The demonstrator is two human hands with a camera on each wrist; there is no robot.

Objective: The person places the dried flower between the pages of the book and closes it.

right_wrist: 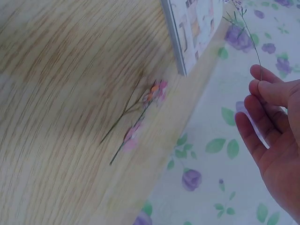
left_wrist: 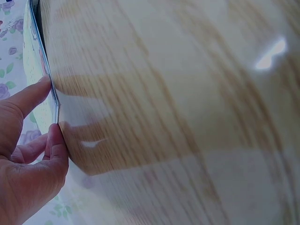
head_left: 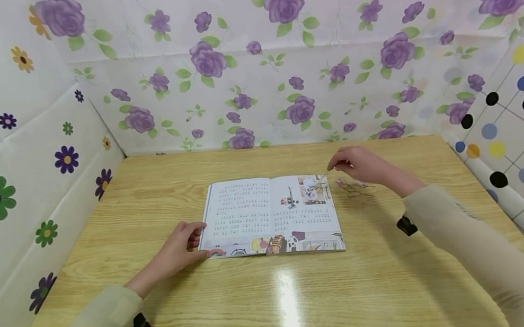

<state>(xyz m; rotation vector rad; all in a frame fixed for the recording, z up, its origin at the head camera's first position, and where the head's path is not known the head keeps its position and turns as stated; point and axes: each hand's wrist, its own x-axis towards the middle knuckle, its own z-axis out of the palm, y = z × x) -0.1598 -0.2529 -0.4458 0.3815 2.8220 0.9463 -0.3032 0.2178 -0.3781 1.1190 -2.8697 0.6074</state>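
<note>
An open book [head_left: 247,207] with printed text and coloured pictures lies flat on the wooden table. My left hand [head_left: 175,252] holds its left edge near the lower corner, thumb and curled fingers against it. In the left wrist view the fingertips meet the edge of the book [left_wrist: 43,56]. Between thumb and index finger, my right hand [head_left: 363,166] pinches the thin stem of a small dried flower sprig [right_wrist: 253,40]. The sprig's head hangs over the upper right corner of the right page. Pink-and-orange flower sprigs [right_wrist: 153,93] lie on the table to the right of the book.
The wooden table [head_left: 159,185] has a bright light reflection in front of the book. Cloth with purple roses hangs behind it [head_left: 235,91], with flowered cloth on the left [head_left: 26,156] and dotted cloth on the right [head_left: 519,147]. Each wrist wears a black camera.
</note>
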